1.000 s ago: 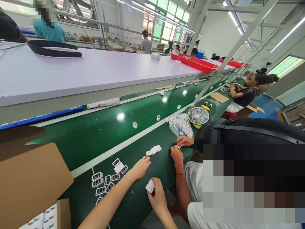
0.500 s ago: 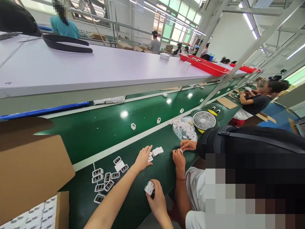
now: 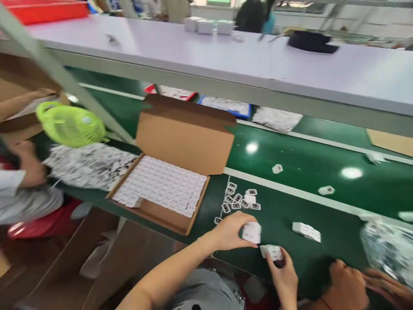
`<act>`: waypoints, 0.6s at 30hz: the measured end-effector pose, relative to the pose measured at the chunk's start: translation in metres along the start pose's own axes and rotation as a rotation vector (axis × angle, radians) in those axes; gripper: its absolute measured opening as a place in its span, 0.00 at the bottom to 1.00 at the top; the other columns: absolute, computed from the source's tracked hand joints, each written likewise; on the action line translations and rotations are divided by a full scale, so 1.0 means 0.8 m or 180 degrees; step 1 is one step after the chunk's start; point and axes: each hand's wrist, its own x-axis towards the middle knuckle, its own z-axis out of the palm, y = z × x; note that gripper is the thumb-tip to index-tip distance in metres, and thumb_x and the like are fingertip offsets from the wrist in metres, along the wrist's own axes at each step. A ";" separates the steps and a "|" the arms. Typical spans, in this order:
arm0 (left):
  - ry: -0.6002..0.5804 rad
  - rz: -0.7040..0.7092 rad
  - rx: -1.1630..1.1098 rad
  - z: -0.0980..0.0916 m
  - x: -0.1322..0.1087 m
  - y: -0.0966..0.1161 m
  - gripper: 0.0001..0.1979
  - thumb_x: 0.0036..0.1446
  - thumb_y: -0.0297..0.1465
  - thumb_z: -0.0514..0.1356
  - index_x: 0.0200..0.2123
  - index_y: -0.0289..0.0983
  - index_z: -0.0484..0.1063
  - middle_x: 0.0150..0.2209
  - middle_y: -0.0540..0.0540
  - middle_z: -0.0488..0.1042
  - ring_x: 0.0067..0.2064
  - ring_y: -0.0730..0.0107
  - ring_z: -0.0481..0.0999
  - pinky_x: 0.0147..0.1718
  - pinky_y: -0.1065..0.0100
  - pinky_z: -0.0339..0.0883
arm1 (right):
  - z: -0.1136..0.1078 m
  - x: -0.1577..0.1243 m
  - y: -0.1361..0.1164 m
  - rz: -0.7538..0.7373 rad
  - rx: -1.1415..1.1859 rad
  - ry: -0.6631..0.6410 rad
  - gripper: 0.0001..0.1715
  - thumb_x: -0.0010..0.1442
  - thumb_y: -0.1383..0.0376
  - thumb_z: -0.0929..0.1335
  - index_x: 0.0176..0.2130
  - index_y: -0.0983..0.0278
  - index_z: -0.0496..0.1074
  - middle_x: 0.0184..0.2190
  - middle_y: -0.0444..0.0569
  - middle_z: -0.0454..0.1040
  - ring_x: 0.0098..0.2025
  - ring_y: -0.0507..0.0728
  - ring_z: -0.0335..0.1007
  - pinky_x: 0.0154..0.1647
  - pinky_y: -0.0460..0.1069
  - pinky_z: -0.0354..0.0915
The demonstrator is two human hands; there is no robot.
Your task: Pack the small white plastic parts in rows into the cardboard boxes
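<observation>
My left hand (image 3: 234,232) is closed around a small stack of white plastic housings (image 3: 251,232), thumb and fingers on opposite sides. Close by on the right, my right hand (image 3: 284,273) pinches another few white housings (image 3: 272,252). The two held groups nearly meet; I cannot tell whether they touch. A short row of white housings (image 3: 306,231) lies on the green bench (image 3: 287,206), to the right of my hands. Beyond my left hand, several loose white housings (image 3: 237,198) with dark faces are scattered.
Left of my hands stands an open cardboard box (image 3: 183,142) packed with rows of white housings. A plastic bag of parts (image 3: 90,165) and a green fan (image 3: 71,125) are farther left. At right, a co-worker's hands (image 3: 348,284) work beside a clear bag (image 3: 387,247). A shelf (image 3: 226,60) runs above.
The view has swung left, bringing the whole cardboard box into sight. My left hand has left the row on the bench with housings in its grip and come close to my right hand.
</observation>
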 end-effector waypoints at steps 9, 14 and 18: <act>0.0939 -0.1513 0.1636 -0.237 -0.278 -0.098 0.18 0.53 0.32 0.53 0.49 0.42 0.62 0.50 0.43 0.60 0.51 0.62 0.63 0.47 0.64 0.61 | 0.098 -0.123 -0.231 -0.2214 0.0562 -0.1384 0.28 0.50 0.58 0.67 0.51 0.62 0.62 0.49 0.53 0.67 0.50 0.61 0.63 0.51 0.55 0.60; -0.0022 -0.1175 0.2180 -0.284 -0.293 -0.138 0.18 0.52 0.33 0.54 0.48 0.43 0.63 0.44 0.44 0.64 0.47 0.59 0.64 0.42 0.63 0.62 | 0.211 -0.210 -0.322 -0.3394 -0.0249 -0.2052 0.26 0.53 0.68 0.63 0.53 0.58 0.61 0.49 0.51 0.67 0.49 0.61 0.61 0.49 0.57 0.60; -0.0263 -0.0953 0.2100 -0.301 -0.301 -0.160 0.19 0.55 0.38 0.51 0.51 0.43 0.60 0.46 0.43 0.63 0.47 0.59 0.64 0.41 0.63 0.62 | 0.278 -0.243 -0.331 -0.3244 -0.0371 -0.2140 0.31 0.53 0.72 0.61 0.56 0.61 0.55 0.53 0.52 0.61 0.51 0.59 0.60 0.48 0.53 0.62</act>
